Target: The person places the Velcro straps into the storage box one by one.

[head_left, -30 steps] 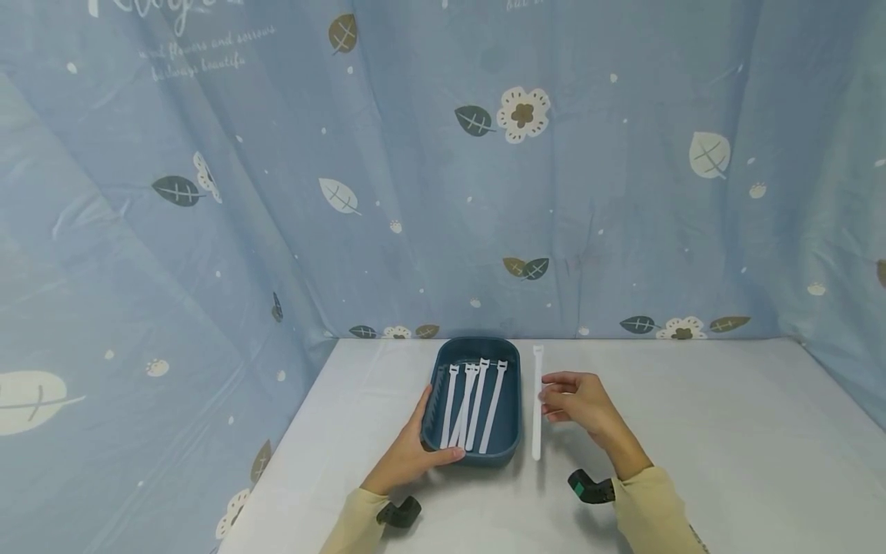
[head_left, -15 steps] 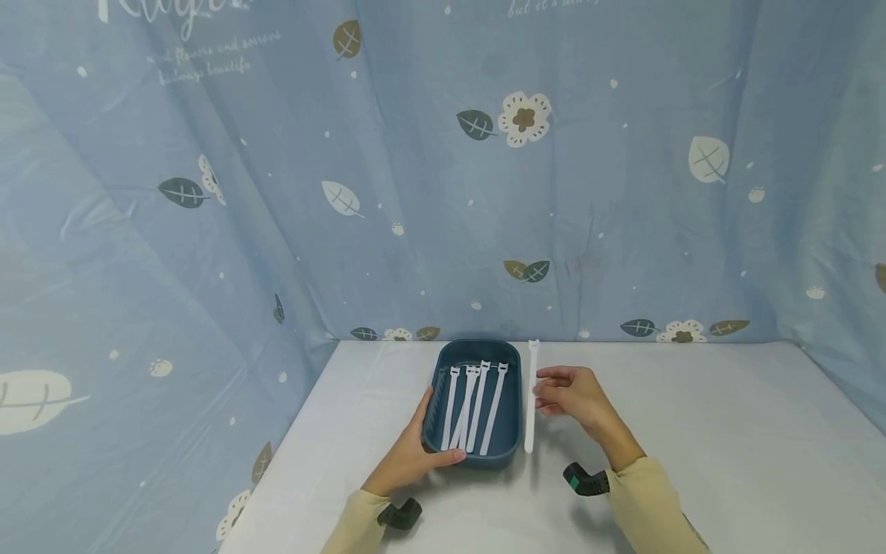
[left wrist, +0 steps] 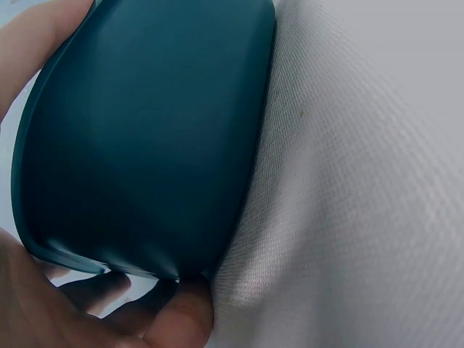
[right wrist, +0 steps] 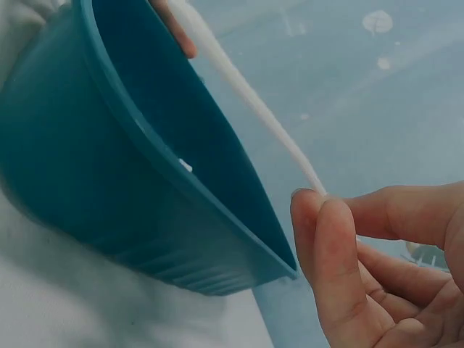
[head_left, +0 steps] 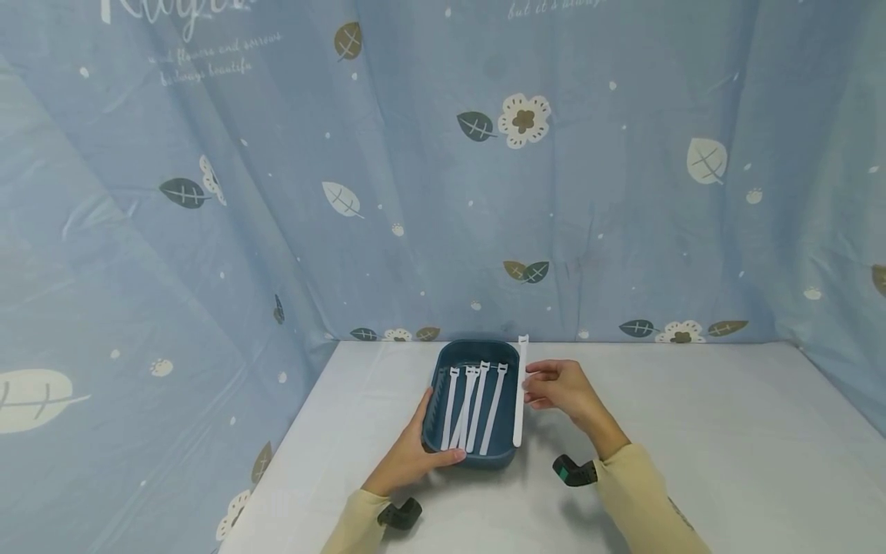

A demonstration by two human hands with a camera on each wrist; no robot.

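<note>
Between the right hand's thumb and fingertips is pinched a white cable tie point(head_left: 521, 396), a flat strap with a slotted head. The right hand point(head_left: 566, 391) holds it upright in view, just over the right rim of a dark blue-green plastic bin point(head_left: 487, 462). Several similar white cable ties point(head_left: 476, 408) lie inside the bin, heads toward the back. The left hand point(head_left: 410, 460) grips the bin's front left corner, thumb on the front rim and fingers along the left side. In the right wrist view, the held tie point(right wrist: 254, 105) rises above the rim.
A white cloth-covered table point(head_left: 699, 431) carries the bin. Behind and to the left hangs a blue curtain point(head_left: 415, 254) printed with leaves and flowers. Black wrist cameras point(head_left: 574, 471) are strapped by both sleeves.
The right hand has moved left with the cable tie, from beside the bin to over its right rim. The left hand and the bin have stayed put.
</note>
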